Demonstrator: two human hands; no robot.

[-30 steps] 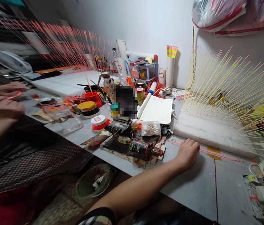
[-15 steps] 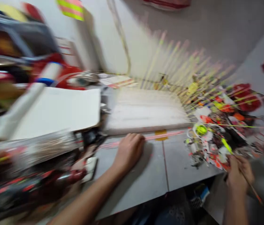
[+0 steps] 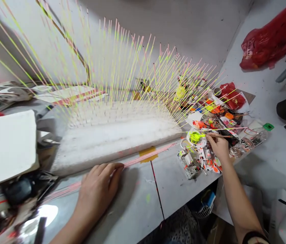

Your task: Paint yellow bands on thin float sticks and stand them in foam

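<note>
My left hand [image 3: 99, 186] lies on the table with its fingers curled over a row of thin pink sticks [image 3: 155, 153]. My right hand [image 3: 218, 146] is closed on the handle of a paintbrush [image 3: 224, 136]. Bright yellow covers the brush's bristles, which are at a small cup of fluorescent yellow paint [image 3: 195, 137]. Behind my left hand lies a long white foam block [image 3: 117, 134]. Many thin yellow-and-pink sticks [image 3: 122, 74] stand in its back part, fanning outward. One more stick [image 3: 224, 129] reaches sideways from the block's right end, above the paint cup.
Paint-smeared pots and scraps [image 3: 209, 159] crowd the table's right side. A clear bottle with a green cap [image 3: 256, 137] lies at the right edge. White sheets [image 3: 8, 145] and dark tools [image 3: 18, 189] are on the left. A red bag [image 3: 267, 44] hangs on the wall.
My view has swung to the right and steadied. The right hand has brought the brush from the front right corner to the yellow paint cup. My left hand stays over the pink sticks.
</note>
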